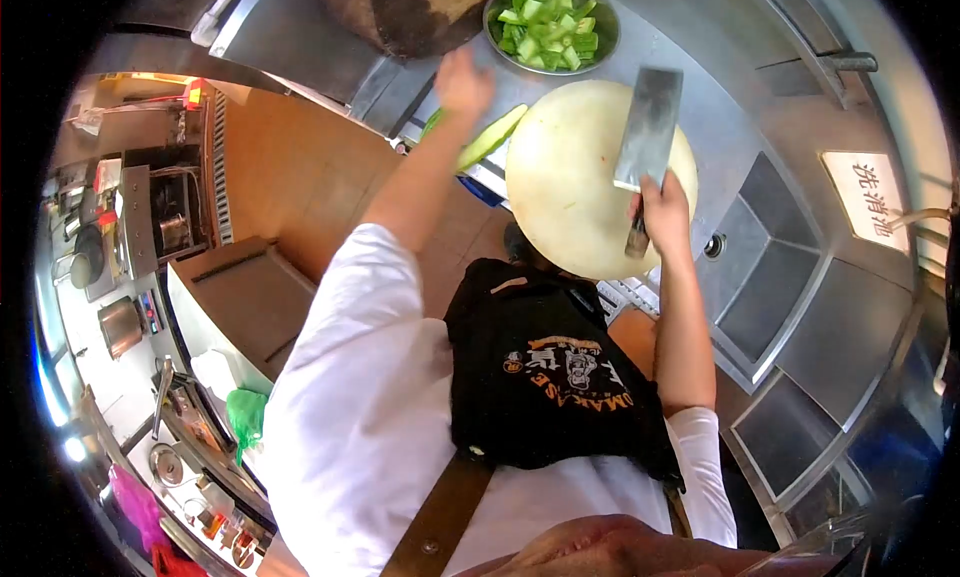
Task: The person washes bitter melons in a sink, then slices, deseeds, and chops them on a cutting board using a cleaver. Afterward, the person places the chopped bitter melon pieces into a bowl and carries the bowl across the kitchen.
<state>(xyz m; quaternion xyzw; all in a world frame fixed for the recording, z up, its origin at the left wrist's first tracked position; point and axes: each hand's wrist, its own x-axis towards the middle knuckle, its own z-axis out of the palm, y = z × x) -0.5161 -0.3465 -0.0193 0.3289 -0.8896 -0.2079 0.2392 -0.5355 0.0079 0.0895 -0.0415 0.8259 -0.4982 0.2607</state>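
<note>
My right hand [665, 212] grips a cleaver [650, 122] by its handle, its broad blade pointing away from me above the round cutting board [560, 202]. The pale board has a few small specks on it. To the left, my left hand [465, 82] is blurred, so its fingers are unclear; nothing shows plainly in it. Near that hand, a long piece of pale green vegetable [492, 139], perhaps cucumber or gourd, lies left of the board. Behind the board stands a metal bowl [612, 29] holding chopped green vegetable pieces [548, 29].
A dark round wooden block [410, 17] sits at the back left. Steel sink basins [765, 287] and a wall sign [865, 199] are on the right. A tiled floor [290, 167] lies to the left, with a counter of kitchenware and a green bag [246, 419] beyond.
</note>
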